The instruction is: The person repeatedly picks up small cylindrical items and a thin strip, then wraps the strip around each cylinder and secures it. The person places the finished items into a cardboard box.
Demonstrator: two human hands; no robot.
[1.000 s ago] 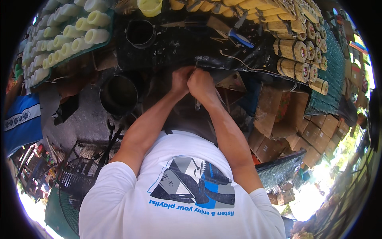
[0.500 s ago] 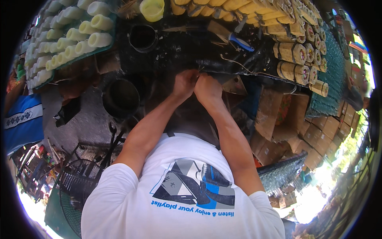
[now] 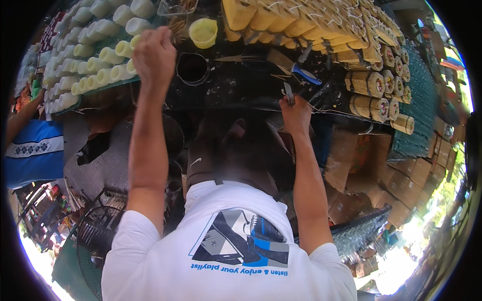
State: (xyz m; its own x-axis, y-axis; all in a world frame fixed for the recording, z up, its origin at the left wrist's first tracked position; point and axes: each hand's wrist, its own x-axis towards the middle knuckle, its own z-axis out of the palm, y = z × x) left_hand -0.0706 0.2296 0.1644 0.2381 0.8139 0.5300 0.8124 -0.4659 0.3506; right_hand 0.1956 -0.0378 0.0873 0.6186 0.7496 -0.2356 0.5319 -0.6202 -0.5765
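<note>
My left hand (image 3: pixel 154 57) is raised beside several rows of whitish, cup-like cylinders (image 3: pixel 108 56) at the far left. Its fingers are bent together, and what they hold, if anything, is hidden. At the near edge of the black work table (image 3: pixel 236 83), my right hand (image 3: pixel 297 114) is closed round a flat grey metal blade (image 3: pixel 288 93) that points up and away from me. Beyond that hand lie a brush with a blue handle (image 3: pixel 307 74) and some thin sticks. A dark round pot (image 3: pixel 193 68) stands between my hands, with a yellow-green cup (image 3: pixel 203 33) behind it.
Yellowish bamboo-like pieces with white strings (image 3: pixel 301 22) are stacked at the back right, beside bound bundles (image 3: pixel 369 84). An opened cardboard box (image 3: pixel 346 160) stands below the table's right side. At the left are another person's arm (image 3: pixel 24 116) and a fan (image 3: pixel 98 236).
My hands were together at the table's near edge and are now apart. The left has moved far left and away, the right a little right; the metal blade now shows in it.
</note>
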